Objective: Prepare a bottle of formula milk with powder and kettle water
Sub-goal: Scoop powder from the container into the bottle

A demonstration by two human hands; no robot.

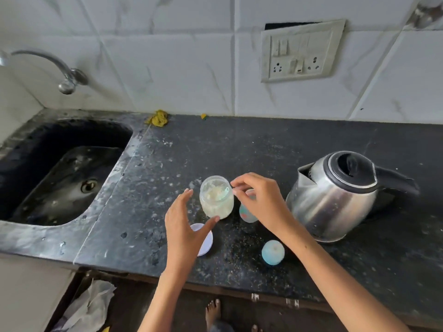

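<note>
- The dark speckled countertop [239, 149] fills the middle of the frame from left to right, with white marbled wall tiles [167, 56] across the top.
- A dark sink [36, 178] is set into the counter at the left, and a metal tap [64, 75] curves out from the wall in the upper left.
- A steel kettle [335, 200] with a black lid and handle stands at the right of the frame, spout towards the centre, lid down.
- A switch and socket plate [302, 51] hangs on the wall in the upper right.
- Your left hand [184, 226] is just below centre, fingers straight and spread; the thumb tip touches the base of the powder jar, the other fingers stand just beside its left wall.
- Your right hand [261, 200] is right of centre, thumb and forefinger pinched on a thin scoop handle [233, 188] at the jar's rim.
- The open powder jar [217, 197], clear and holding pale powder, stands at the centre of the frame between your hands.
- The baby bottle [248, 213] stands just right of the jar, mostly hidden behind your right hand.
- A white lid [203, 240] lies partly under your left hand.
- A blue bottle cap [273, 252] lies lower centre-right, apart from the bottle.
- A yellow rag [159, 118] lies at the back edge of the counter.
</note>
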